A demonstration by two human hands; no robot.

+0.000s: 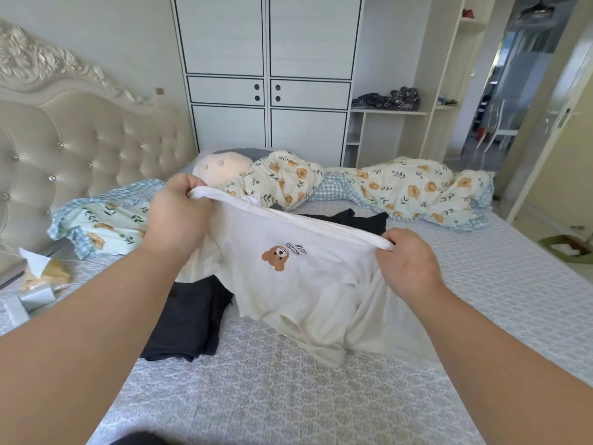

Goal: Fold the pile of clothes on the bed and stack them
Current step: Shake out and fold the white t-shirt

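Both forearms run up from the bottom corners, nearest the lens, w/ a dark shape at the very bottom edge, prob. the person's own clothing, too cropped to tell. The left hand is raised higher and further from the body, knuckles toward the camera, fingers curled over one end of the white shirt's edge. The right hand sits lower and closer, wrist bent inward, thumb and fingers pinching the other end of the same edge. So each grip is clenched on the shirt; neither is released.

The shirt hangs between the hands above the bed, its held edge pulled taut on a slant, its lower part slumped on the sheet. The bear print reads upside down and mirrored, so I judge the shirt is held bottom-up or inside out.

To do this step well: level the hands so the edge runs straight, give a short shake to drop creases, check which way it faces, then lay it flat, print down, on bare sheet before folding the sides in.

Dark clothes lie on the bed under and beside the shirt, more dark fabric just beyond it. Keep the shirt off those so layers don't tangle.

A flowered quilt is bunched along the far side, near the wardrobe.
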